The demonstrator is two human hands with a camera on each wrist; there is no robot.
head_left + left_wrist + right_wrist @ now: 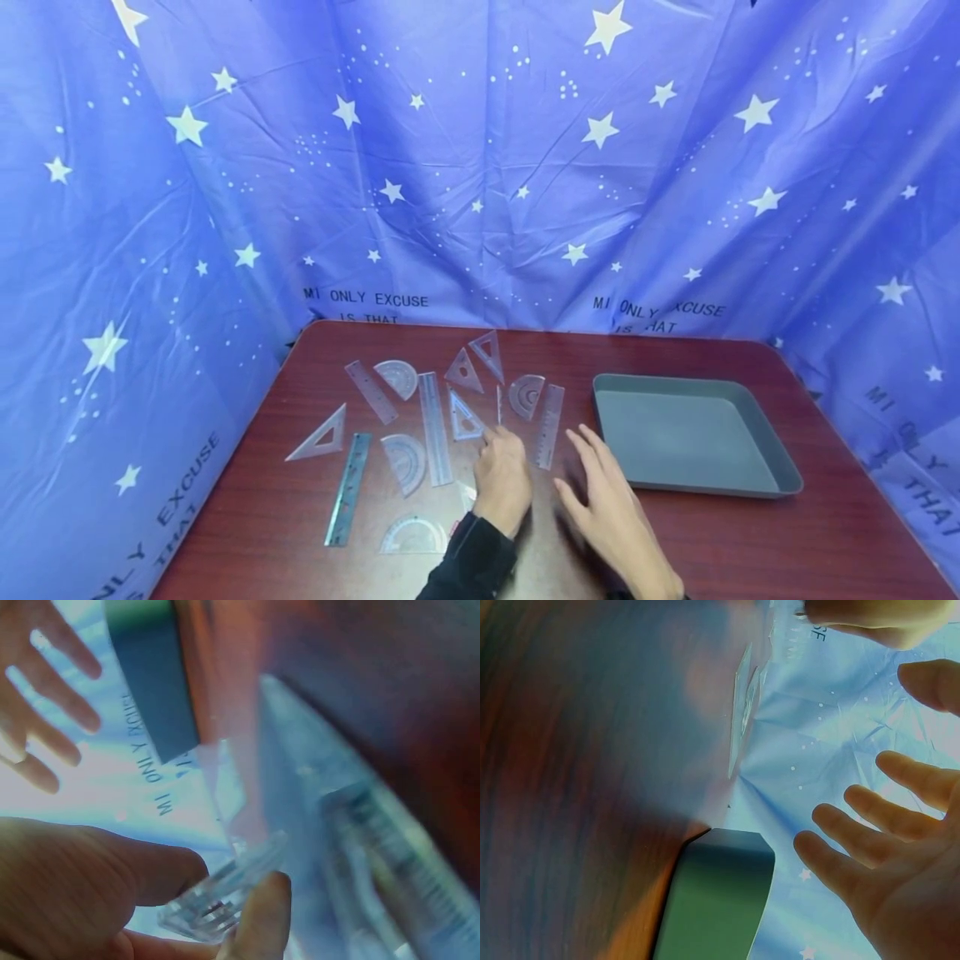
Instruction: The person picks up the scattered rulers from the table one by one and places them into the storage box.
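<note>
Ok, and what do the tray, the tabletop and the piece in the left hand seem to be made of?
The piece in the left hand: probably clear, glossy plastic, as it looks see-through with bright edges. Tray: smooth, even grey, perhaps coated metal or plastic; I can't tell which. Tabletop: wood or wood-look laminate, with reddish-brown grain and a glossy sheen.

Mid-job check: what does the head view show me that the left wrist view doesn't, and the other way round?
Head view only: the green-tinted ruler, the protractor nearest the wearer and the floor of the tray.
Left wrist view only: a close look at the left-hand grip pinching a clear plastic piece.
Both: the left-hand grip, the open right-hand grip, the tray, the brown table and the lettered blue curtain.
</note>
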